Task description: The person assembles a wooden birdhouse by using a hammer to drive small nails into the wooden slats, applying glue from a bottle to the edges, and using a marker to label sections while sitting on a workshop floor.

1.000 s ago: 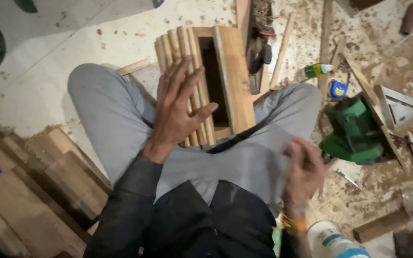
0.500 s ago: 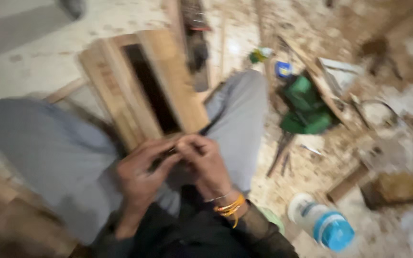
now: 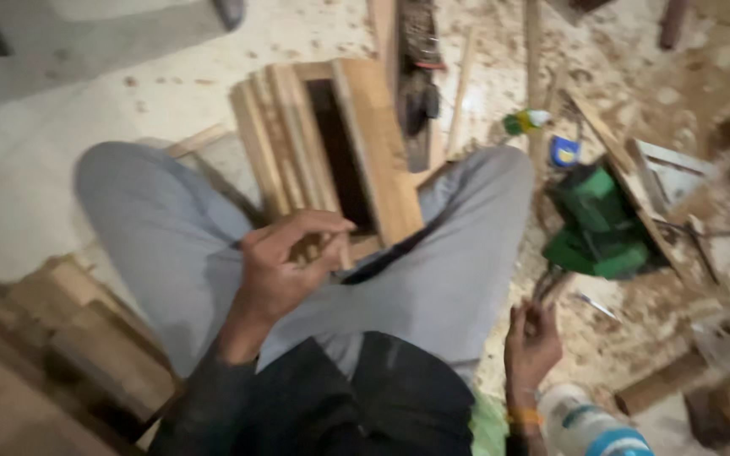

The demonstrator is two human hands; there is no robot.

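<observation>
A person sits on a dusty floor (image 3: 61, 110) with a stack of wooden slats (image 3: 323, 152) lying between the knees. The stack looks stiff and fairly heavy, best gripped by its long edges; its long axis runs near to far, tilted slightly left. The left hand (image 3: 285, 266) hovers over its near end, fingers curled, seemingly pinching something small. The right hand (image 3: 531, 342), at near right, is loosely closed; what it holds cannot be told.

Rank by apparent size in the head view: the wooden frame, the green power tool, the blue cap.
1. wooden frame
2. green power tool
3. blue cap
All three lie on the floor at similar depth, so the order seems safe.
</observation>
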